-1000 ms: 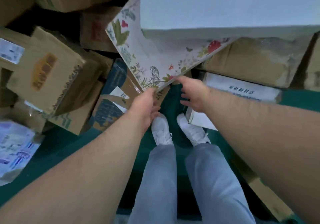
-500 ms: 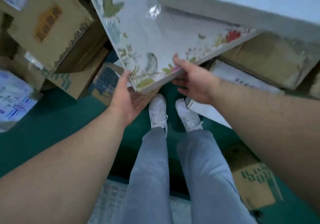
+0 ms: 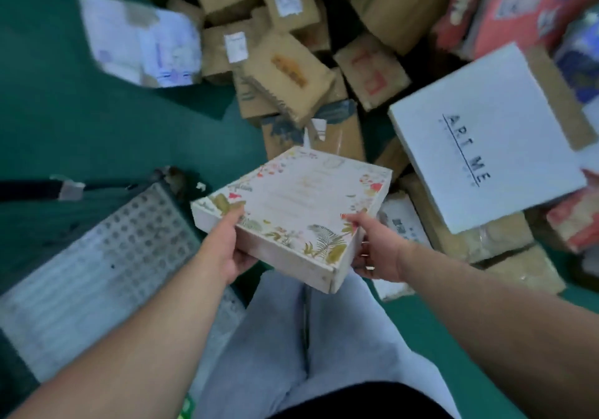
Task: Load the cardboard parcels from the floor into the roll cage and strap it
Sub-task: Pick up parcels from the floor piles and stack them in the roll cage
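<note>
Having been drawn out from under the white box, where it was wedged aslant half a second ago, the floral box (image 3: pixel 301 204) is now held free and nearly level above the trouser legs (image 3: pixel 291 337), in the middle of the view. By this, one parcel is judged to be picked, with only its carrying to the cage left. The strapping is judged to be far off, since much is left on the floor.

At nine o'clock one black strap (image 3: pixel 29 190) is laid on the green floor (image 3: pixel 64 110). At eight o'clock one perforated grey panel (image 3: pixel 97 256) is seen, which was not in view before. It is taken to be part of the roll cage, though this cannot be confirmed. At eleven o'clock one white mailer bag (image 3: pixel 139 42) is lying.

The near-left edge of the floral box is gripped by the left hand (image 3: pixel 223 253): the thumb is pressed on the lid, and the other fingers are hidden beneath. The near-right corner is gripped by the right hand (image 3: pixel 379 253) likewise, thumb on top, fingers curled against the side wall.

At twelve o'clock brown cartons (image 3: pixel 288 71) are heaped. At least eight can be counted, but more exactness is not allowed by the blur. At two o'clock one white box (image 3: pixel 479 146) is rested on cartons. Red packages (image 3: pixel 518 3), two or perhaps three, are seen at one o'clock.
</note>
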Available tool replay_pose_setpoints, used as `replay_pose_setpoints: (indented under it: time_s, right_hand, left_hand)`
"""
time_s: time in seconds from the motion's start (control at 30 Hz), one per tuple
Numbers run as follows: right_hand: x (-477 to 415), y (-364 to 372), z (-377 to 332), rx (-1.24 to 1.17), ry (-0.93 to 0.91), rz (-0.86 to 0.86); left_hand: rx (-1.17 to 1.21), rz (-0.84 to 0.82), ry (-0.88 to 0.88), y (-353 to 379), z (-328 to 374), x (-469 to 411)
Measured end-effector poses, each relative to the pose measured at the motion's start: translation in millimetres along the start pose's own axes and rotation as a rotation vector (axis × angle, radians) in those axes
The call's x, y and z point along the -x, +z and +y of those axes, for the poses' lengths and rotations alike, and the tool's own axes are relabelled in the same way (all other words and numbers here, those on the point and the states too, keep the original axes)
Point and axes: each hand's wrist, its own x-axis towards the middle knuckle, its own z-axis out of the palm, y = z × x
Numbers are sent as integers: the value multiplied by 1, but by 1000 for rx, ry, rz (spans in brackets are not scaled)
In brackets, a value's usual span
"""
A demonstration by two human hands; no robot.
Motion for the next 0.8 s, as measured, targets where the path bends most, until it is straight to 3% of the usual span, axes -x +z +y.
replay_pose_setpoints:
  time_s: [0.17,0.33,0.57,0.8]
  right_hand:
    - [33,91,-4,296,-65,90]
    - [50,191,23,642,-50,59]
    - [45,370,167,1090,-322,77]
    - [23,510,362,1485,-271,-92]
  left_hand:
    - [233,-49,-161,-102,-77,20]
    - [548,-72,-183,-178,-156,33]
    - [1140,-104,-238,-308,-298,38]
    - [1593,9,-228,-425,-464,38]
